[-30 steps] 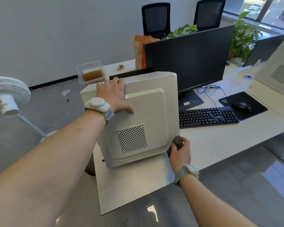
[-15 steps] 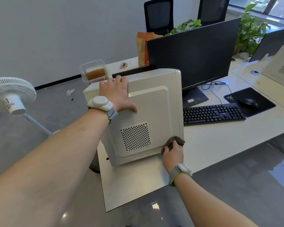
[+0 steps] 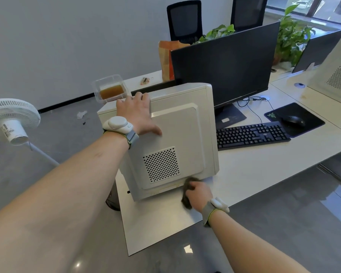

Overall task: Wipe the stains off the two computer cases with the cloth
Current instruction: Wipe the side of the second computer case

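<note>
— Left hand point(image 3: 135, 113)?
— Laid over the top rear edge of the white metal computer case point(image 3: 177, 134), fingers relaxed across the top, thumb spread flat on the side panel. Gripping nothing.

— Right hand point(image 3: 198, 191)?
— Curled round a crumpled dark grey cloth point(image 3: 187, 191), pressing it at the lower front corner of the same case, where the side panel meets the white tabletop point(image 3: 254, 170).

— Case itself?
— Upright near the tabletop's corner, smooth painted panel with a raised rounded rectangle and a square perforated vent point(image 3: 161, 164) low down.

— Second case?
— Another white computer case point(image 3: 335, 75) at the far right, vented too, well apart from both hands.

— Around them?
— Black flat monitor point(image 3: 222, 66) just behind the near case, black keyboard point(image 3: 252, 134) beside it.
</note>
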`<state>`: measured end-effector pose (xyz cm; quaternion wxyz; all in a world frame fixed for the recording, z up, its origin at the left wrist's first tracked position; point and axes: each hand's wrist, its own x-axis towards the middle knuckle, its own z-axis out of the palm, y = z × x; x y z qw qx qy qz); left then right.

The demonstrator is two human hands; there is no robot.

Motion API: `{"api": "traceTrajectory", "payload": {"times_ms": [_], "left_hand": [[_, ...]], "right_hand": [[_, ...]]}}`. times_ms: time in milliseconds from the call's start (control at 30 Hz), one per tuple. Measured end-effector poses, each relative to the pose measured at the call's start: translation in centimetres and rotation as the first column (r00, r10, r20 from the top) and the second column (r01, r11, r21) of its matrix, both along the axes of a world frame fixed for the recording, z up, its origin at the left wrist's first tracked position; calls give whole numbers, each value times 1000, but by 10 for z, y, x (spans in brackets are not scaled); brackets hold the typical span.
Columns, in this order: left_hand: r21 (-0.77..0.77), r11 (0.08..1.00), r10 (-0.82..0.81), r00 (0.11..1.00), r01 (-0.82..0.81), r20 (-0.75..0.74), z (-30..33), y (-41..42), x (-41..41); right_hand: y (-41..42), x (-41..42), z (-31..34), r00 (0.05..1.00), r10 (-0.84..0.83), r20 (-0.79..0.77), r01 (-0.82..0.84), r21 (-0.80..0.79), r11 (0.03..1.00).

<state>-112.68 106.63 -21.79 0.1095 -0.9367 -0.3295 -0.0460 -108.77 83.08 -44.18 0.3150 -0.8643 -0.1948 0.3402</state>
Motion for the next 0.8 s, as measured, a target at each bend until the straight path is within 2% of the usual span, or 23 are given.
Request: {"api": "traceTrajectory", "payload": {"times_ms": [33,67,100,167,200,233,267,333,367,400,433,467,533,567,600,667,733,767,800], "left_hand": [[-1,1000,-1,1000,1,-2,-1,0,0],[0,1000,2,1000,-2,0,-2,1,0],[4,1000,5,1000,-5,1,-2,1,0],[7,1000,8,1000,-8,0,-4,1,1],[10,1000,7,1000,-7,0,-4,1,1],[12,1000,6,1000,-6,-1,-5,2,2],[13,1000,6,1000,-6,-1,-5,2,2],[11,1000,5,1000,-5,6,-5,3,3],[6,1000,4,1000,-5,6,-5,4,4],[0,1000,4,1000,-4,5,-5,5,3],[0,1000,2,1000,-2,7,-6,6,3],[4,1000,1,1000,-1,10,-6,7,3],[2,1000,5,1000,-5,10,-7,8,2],[1,1000,4,1000,-4,12,-8,8,3],[-1,1000,3,1000,-3,13,-8,8,3],[1,1000,1,1000,-1,15,-7,8,5],[2,1000,0,1000,0,11,-7,8,5],[3,1000,-1,1000,1,12,-7,8,4],[7,1000,-1,1000,1,15,-8,8,3]], "right_hand": [[-3,-10,0,997,59,-42,-58,22,998],[-5,-16,-1,997,41,-73,-37,65,997],[-7,-19,2,994,-53,-91,63,114,991],[-5,-17,1,943,-331,-28,331,167,929],[-4,-14,0,908,-419,-2,411,200,889],[-2,-12,1,901,-434,17,421,209,882],[1,-11,-1,923,-383,31,370,203,907],[8,-13,-3,995,-98,13,97,62,993],[9,-17,-4,999,46,-26,-47,-4,999],[8,-20,-8,993,102,-54,-104,-25,994],[7,-21,-10,996,52,-71,-51,8,999],[6,-21,-7,993,-72,-97,78,64,995],[4,-19,-8,920,-386,-67,392,177,903],[5,-19,-8,886,-462,-39,459,216,862],[7,-20,-6,885,-464,-25,458,222,861],[14,-24,-7,964,-257,-72,267,191,945],[20,-34,-10,988,84,-133,-69,111,991],[20,-37,-9,979,150,-140,-138,91,986],[20,-37,-8,981,104,-162,-86,115,990]]}}
